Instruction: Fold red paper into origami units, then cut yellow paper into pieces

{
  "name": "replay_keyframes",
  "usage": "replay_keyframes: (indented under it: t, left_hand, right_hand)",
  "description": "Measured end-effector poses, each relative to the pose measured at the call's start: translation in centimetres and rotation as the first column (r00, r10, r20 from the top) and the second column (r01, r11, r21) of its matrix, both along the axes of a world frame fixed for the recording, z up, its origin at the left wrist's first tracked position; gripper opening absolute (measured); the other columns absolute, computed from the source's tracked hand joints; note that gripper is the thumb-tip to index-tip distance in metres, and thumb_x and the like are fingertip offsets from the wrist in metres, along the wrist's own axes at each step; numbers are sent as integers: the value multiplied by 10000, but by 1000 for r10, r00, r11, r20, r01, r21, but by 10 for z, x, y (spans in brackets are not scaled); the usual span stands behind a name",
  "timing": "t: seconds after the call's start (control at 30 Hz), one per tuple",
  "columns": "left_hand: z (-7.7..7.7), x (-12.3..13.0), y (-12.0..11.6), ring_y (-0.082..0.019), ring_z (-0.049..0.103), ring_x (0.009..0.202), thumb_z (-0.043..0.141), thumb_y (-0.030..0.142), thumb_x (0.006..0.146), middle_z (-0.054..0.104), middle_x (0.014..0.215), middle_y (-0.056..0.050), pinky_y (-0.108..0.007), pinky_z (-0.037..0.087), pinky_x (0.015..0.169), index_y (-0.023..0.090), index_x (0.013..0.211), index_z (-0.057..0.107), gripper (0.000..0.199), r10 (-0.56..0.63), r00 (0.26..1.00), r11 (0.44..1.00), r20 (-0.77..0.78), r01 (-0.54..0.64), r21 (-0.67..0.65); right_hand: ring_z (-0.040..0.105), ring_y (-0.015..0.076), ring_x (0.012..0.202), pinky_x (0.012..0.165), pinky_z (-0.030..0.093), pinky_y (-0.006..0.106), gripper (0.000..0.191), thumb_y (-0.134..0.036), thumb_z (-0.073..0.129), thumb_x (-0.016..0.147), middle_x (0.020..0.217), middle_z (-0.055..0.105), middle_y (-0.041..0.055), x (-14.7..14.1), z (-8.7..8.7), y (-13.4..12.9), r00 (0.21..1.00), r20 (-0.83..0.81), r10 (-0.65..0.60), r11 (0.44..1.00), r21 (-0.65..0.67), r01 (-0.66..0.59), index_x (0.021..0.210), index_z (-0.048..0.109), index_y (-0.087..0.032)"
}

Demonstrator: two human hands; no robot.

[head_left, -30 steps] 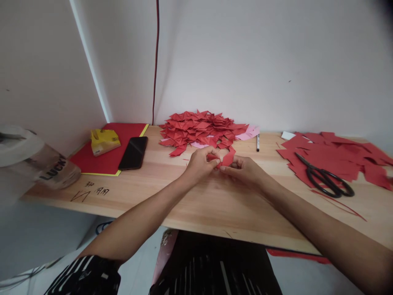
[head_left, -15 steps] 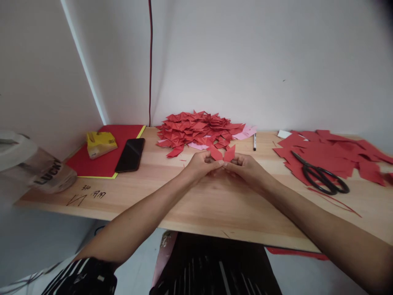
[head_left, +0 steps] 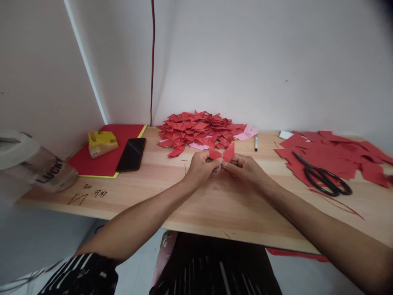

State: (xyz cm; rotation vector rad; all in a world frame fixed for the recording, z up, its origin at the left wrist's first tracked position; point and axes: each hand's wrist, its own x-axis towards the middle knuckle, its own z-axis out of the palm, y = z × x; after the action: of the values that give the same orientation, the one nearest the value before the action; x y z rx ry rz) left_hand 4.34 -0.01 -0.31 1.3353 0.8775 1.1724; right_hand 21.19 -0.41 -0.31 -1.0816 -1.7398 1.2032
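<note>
Between both hands is a small piece of folded red paper point(head_left: 228, 153), its two pointed flaps sticking up apart. My left hand point(head_left: 201, 166) pinches it from the left, thumb in front. From the right, my right hand point(head_left: 242, 167) grips it the same way, the two thumb tips nearly meeting in the middle. Fingers hide the paper's lower part. Just beyond the hands lies a heap of folded red paper pieces point(head_left: 199, 127), with some pink paper point(head_left: 247, 133) at its edge.
Flat red paper pieces point(head_left: 334, 153) spread at the right, with black-handled scissors point(head_left: 325, 178) on them. A marker point(head_left: 256, 142) lies near the wall. At left are a phone point(head_left: 132, 154), a yellow packet point(head_left: 102, 143), red sheets point(head_left: 89, 166) and a clear jar point(head_left: 50, 170).
The two red flaps have tilted and changed shape slightly between my fingers. Both hands keep their pinch in nearly the same place; the whole view has shifted a little.
</note>
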Motion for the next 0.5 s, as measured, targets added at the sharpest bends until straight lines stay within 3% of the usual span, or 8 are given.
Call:
replay_keyframes:
  t: [0.13, 0.27, 0.4, 0.5]
  left_hand:
    - [-4, 1, 1, -71, 480, 480, 671, 286, 763, 570, 556, 7, -204, 379, 481, 125, 682, 588, 198, 0, 1000, 1000, 3, 0, 18]
    - [-6, 0, 3, -100, 566, 562, 704, 316, 743, 627, 654, -23, -214, 430, 522, 119, 781, 602, 225, -88, 993, 994, 82, 93, -59]
    - [-5, -1, 3, -106, 597, 595, 701, 290, 748, 636, 664, -27, -205, 432, 543, 119, 787, 599, 204, -79, 991, 988, 111, 92, -124]
    - [-4, -2, 4, -101, 596, 583, 689, 263, 764, 643, 671, -25, -200, 431, 532, 119, 805, 602, 174, -59, 993, 988, 100, 72, -136]
  right_hand:
    - [509, 133, 601, 544, 357, 263, 299, -477, 670, 785, 699, 621, 10, 2, -2, 3, 1000, -11, 13, 1000, -17, -13, 762, 622, -182]
    - [523, 141, 608, 533, 358, 268, 320, -506, 682, 768, 712, 637, 21, 1, -7, 4, 998, -59, -23, 999, -44, 21, 750, 626, -192]
    - [524, 135, 591, 532, 365, 266, 336, -518, 693, 761, 708, 648, 22, 1, -11, 5, 998, -43, -48, 996, -77, 45, 728, 632, -189]
    - [491, 116, 561, 501, 337, 254, 338, -521, 676, 786, 726, 638, 9, 3, -10, 6, 997, -63, -41, 996, -86, 35, 842, 632, -190]
